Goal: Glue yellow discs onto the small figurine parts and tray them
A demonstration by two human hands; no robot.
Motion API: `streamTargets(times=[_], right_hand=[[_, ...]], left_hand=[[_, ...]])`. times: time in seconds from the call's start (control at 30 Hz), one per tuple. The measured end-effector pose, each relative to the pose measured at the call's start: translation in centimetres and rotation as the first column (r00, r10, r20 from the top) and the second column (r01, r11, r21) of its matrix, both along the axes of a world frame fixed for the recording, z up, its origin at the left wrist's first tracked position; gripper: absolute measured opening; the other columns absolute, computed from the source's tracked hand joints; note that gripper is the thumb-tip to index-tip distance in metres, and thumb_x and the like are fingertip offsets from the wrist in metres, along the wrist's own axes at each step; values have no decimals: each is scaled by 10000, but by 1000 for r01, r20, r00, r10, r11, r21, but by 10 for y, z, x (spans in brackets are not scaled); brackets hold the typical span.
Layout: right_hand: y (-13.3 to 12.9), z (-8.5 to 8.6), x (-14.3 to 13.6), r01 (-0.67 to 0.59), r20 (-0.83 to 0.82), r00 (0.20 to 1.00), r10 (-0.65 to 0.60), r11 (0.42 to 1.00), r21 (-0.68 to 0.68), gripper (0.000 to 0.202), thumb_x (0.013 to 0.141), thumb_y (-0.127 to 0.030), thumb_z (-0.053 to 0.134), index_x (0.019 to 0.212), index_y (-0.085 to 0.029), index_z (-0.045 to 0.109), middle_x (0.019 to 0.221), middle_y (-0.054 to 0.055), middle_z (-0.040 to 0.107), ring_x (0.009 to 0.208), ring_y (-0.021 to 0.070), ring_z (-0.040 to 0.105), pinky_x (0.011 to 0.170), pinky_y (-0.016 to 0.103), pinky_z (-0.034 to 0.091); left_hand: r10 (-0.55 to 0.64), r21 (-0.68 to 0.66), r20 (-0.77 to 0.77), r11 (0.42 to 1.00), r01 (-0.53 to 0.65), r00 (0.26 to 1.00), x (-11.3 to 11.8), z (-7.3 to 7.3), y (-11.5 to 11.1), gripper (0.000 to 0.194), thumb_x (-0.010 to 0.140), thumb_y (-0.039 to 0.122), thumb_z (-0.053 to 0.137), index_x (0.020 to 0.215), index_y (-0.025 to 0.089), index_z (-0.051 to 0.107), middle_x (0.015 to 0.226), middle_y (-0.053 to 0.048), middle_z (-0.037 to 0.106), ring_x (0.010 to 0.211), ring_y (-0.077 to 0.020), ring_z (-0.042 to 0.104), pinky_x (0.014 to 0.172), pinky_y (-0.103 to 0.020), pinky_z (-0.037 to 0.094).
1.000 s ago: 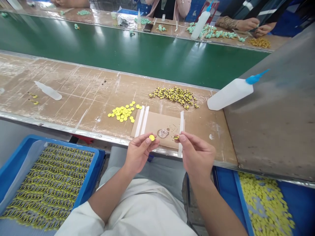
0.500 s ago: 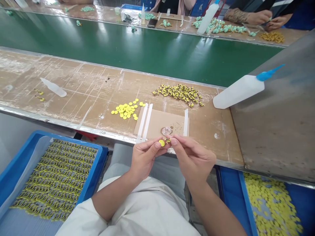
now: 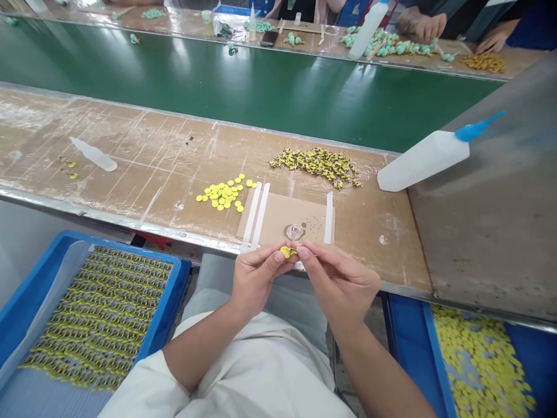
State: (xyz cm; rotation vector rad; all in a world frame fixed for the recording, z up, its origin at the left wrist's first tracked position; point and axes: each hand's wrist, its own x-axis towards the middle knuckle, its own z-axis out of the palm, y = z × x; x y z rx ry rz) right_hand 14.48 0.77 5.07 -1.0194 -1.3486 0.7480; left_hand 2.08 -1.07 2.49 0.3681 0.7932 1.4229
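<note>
My left hand [image 3: 256,278] pinches a small yellow disc [image 3: 285,252] at the table's front edge. Close beside it, my right hand [image 3: 342,278] has thumb and forefinger closed on a small yellow-and-dark piece [image 3: 294,251], which meets the disc. Just beyond my fingertips, a small round clear item [image 3: 295,232] lies on a taped cardboard sheet [image 3: 278,215]. Loose yellow discs [image 3: 221,195] are left of the sheet, and a pile of small yellow-and-dark pieces [image 3: 317,165] is behind it.
A white bottle [image 3: 422,161] with a blue nozzle leans at the right by a metal panel [image 3: 491,232]. Blue trays stand low at left [image 3: 150,348] and right [image 3: 407,331]. Beyond the green belt [image 3: 243,93] are other people's hands and mint-green pieces [image 3: 387,45].
My right fingertips have moved slightly left, bringing the yellow-and-dark piece against the disc. Across the belt, another person's hands have separated. Mint-green pieces on the belt have shifted left.
</note>
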Motion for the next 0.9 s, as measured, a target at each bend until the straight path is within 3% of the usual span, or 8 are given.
streamTargets(times=[0.23,0.9], right_hand=[[1,0,-1,2,-10,1000,-2,1000,6,193,848,-127,777,980,-267,792,953,31,749,814,229,730,708,344,645],[1,-7,1,6,30,1000,-7,1000,22,199,843,-136,789,990,-270,789,963,30,748,819,233,732,746,360,652]], left_hand=[[12,-36,-42,999,-13,999,0,-2,0,279,721,334,871,966,218,805,998,-95,781,880,-258,762,830,-345,645],[29,3,-88,1000,-29,996,0,-2,0,231,744,308,851,956,228,809,1026,-89,778,864,-227,758,818,-327,643]])
